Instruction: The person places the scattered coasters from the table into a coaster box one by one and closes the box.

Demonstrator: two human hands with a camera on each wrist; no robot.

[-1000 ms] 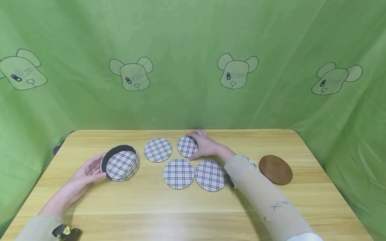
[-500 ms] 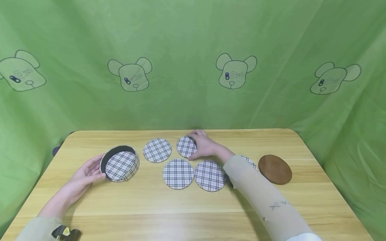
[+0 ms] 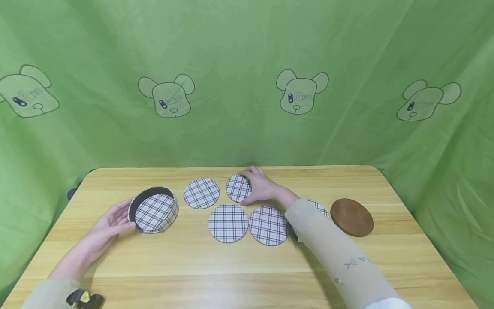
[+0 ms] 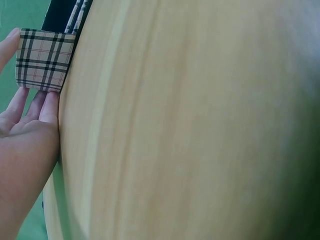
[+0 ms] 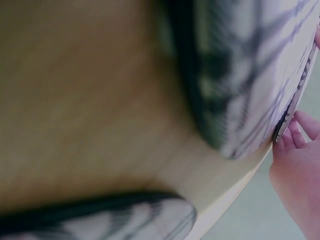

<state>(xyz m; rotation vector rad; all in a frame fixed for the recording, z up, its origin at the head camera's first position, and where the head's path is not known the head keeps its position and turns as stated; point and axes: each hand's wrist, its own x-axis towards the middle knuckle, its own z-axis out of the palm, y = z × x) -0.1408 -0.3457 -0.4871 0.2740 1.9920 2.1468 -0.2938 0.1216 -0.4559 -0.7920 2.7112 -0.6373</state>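
At the left, my left hand (image 3: 104, 229) holds a round plaid coaster holder (image 3: 171, 216) by its left side, thumb at the near rim and fingers behind. The holder has a dark inner wall and a plaid disc surface inside. In the left wrist view, the thumb and fingers span its plaid outer wall (image 4: 45, 60). My right hand (image 3: 263, 187) reaches to the back of the table and grips a round plaid coaster (image 3: 237, 188) by its edge, thumb near and fingers far. That coaster lies flat, its right part covered by the hand.
More plaid coasters lie flat: one at back left (image 3: 201, 193), one in front (image 3: 228, 223), one beside it (image 3: 269, 225). Another coaster (image 3: 318, 207) is mostly hidden under the right sleeve (image 3: 324, 240). A brown disc (image 3: 352, 217) lies at the right of the wooden table (image 3: 185, 279).
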